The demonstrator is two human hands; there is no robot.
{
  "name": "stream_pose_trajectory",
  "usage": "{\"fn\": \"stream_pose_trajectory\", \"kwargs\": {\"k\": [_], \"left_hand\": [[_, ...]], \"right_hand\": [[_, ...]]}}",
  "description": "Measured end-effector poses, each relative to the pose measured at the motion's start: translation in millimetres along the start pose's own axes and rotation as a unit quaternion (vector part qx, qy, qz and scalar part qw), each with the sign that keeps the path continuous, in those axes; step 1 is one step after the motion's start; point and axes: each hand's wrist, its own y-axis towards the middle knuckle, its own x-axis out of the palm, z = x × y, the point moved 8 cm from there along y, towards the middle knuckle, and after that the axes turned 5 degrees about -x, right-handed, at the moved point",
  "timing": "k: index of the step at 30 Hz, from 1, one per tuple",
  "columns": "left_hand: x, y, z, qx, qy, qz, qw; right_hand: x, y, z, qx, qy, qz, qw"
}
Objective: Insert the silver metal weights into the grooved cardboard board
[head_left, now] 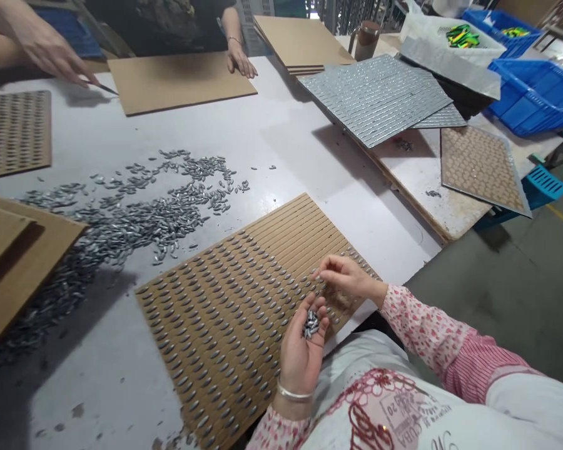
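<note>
My left hand (296, 356) is palm up, its fingers curled around a small heap of silver spindle-shaped metal pieces (311, 325). Just beyond it, my right hand (347, 276) pinches thumb and forefinger together over the grooved brown board (291, 231). Whatever sits between those fingertips is too small to make out. Similar metal pieces lie in rows along the grooves over the board's left and near parts, with some at its right edge. Bare grooves show in a patch at the far side. The board rests tilted near the table's front edge.
A large loose pile of metal pieces (136, 219) spreads across the white table (281, 144). Brown boards (42, 250) overhang at left. Across the table, a co-worker's hands are at a plain board (182, 81). Silver-lined panels (380, 94) and blue crates (535, 94) are at right.
</note>
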Motion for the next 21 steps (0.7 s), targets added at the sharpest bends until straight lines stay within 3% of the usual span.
{"fn": "stream_pose_trajectory", "kwargs": {"k": [3, 7, 13, 18, 21], "left_hand": [[0.6, -2.4, 1.1, 0.000, 0.007, -0.009, 1.000], [-0.2, -3.9, -3.0, -0.016, 0.008, -0.006, 1.000], [1.4, -4.9, -5.2, -0.024, 0.021, -0.021, 0.999], [4.7, -5.7, -3.8, -0.026, 0.009, -0.040, 0.999], [5.1, -7.2, -3.9, -0.024, 0.017, -0.040, 0.999]], "right_hand": [[-25.2, 10.1, 16.1, 0.028, -0.053, 0.050, 0.997], [-38.4, 23.4, 15.5, -0.013, -0.274, 0.022, 0.962], [-30.4, 26.2, 6.6, -0.083, -0.437, -0.027, 0.895], [-21.9, 29.9, 2.0, -0.101, -0.483, -0.060, 0.868], [-14.5, 32.3, 1.3, -0.122, -0.467, -0.100, 0.870]]}}
